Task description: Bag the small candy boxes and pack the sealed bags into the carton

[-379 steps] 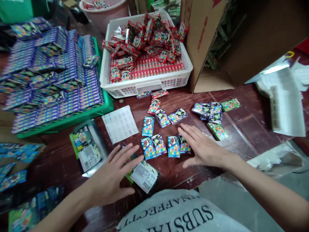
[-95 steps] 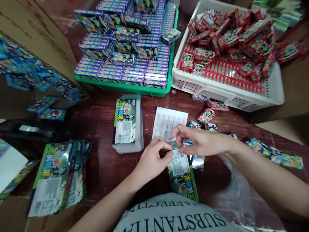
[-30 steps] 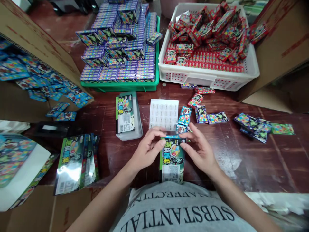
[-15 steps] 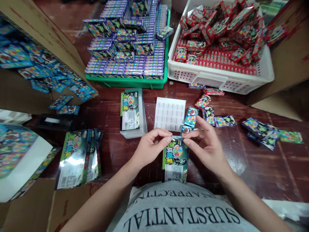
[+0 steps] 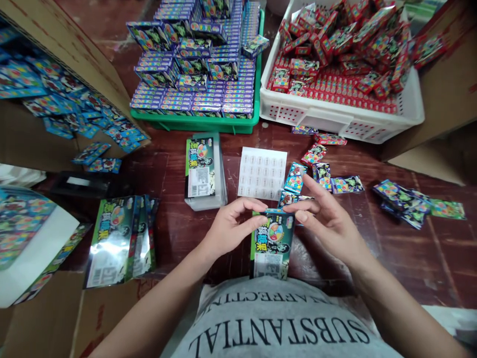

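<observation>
Fingers of your left hand (image 5: 231,226) pinch one packet (image 5: 274,241) by your shirt (image 5: 283,318); your right hand (image 5: 332,226) has its fingers parted beside it. One green tray (image 5: 208,124) holds purple boxes (image 5: 206,94); one white basket (image 5: 324,120), red boxes (image 5: 335,90).

Moderate indoor light, slightly dim; highlights suggest an overhead source. Strong white glare on the finished packs (image 5: 112,243) at left, washing out some print. Pale sheen on the table (image 5: 391,248) at right. Deep shadow inside the right-hand carton (image 5: 439,94). Shirt (image 5: 283,330) lettering legible; fine print on the held pack (image 5: 274,241) unresolved. Side edges soft, stretched.
</observation>
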`<act>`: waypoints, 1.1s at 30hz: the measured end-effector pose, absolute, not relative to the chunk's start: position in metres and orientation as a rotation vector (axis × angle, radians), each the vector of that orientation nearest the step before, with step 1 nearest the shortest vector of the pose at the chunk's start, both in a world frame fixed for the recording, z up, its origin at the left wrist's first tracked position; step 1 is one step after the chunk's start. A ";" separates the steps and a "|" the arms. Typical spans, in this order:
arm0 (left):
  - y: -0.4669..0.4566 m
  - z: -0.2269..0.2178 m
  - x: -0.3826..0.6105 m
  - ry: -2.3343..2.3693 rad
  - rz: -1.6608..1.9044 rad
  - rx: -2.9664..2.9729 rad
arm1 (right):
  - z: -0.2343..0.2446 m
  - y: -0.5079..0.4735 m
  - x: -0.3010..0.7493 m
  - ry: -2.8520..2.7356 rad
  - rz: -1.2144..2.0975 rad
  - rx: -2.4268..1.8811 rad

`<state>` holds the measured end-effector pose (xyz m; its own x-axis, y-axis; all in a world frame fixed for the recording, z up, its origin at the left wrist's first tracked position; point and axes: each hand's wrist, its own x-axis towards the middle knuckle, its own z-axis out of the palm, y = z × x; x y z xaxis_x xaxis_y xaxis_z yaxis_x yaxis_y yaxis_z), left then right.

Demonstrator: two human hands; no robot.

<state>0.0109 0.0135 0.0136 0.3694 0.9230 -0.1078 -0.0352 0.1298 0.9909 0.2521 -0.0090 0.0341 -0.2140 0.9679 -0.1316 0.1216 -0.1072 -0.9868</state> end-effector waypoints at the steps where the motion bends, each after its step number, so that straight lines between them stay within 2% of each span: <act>1: 0.013 0.012 0.012 0.962 0.876 1.252 | 0.036 -0.008 0.256 -1.452 1.372 -1.265; 5: 0.014 0.011 0.016 1.008 0.835 1.322 | 0.059 0.010 0.263 -1.871 1.139 -1.240; 10: 0.013 0.013 0.019 1.021 0.804 1.406 | 0.082 0.033 0.249 -2.312 1.096 -1.253; 14: 0.011 0.014 0.021 1.014 0.806 1.421 | 0.075 0.036 0.244 -2.362 0.985 -1.385; 18: 0.010 0.017 0.023 1.038 0.838 1.390 | 0.064 0.028 0.251 -2.337 0.852 -1.319; 24: -0.015 0.026 0.010 1.088 0.836 1.446 | 0.035 0.032 0.255 -2.335 1.092 -1.372; 28: -0.048 0.029 -0.002 1.449 0.782 1.521 | 0.033 0.056 0.191 -2.270 1.252 -1.257; 33: -0.053 0.041 -0.063 2.199 0.757 1.679 | 0.064 0.068 0.076 -2.200 1.151 -0.961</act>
<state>-0.0627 -0.0532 0.0411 -0.2906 0.9519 0.0968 0.8096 0.1907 0.5551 0.0764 0.0676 0.0637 -0.6413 0.7624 0.0864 0.3639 0.4013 -0.8405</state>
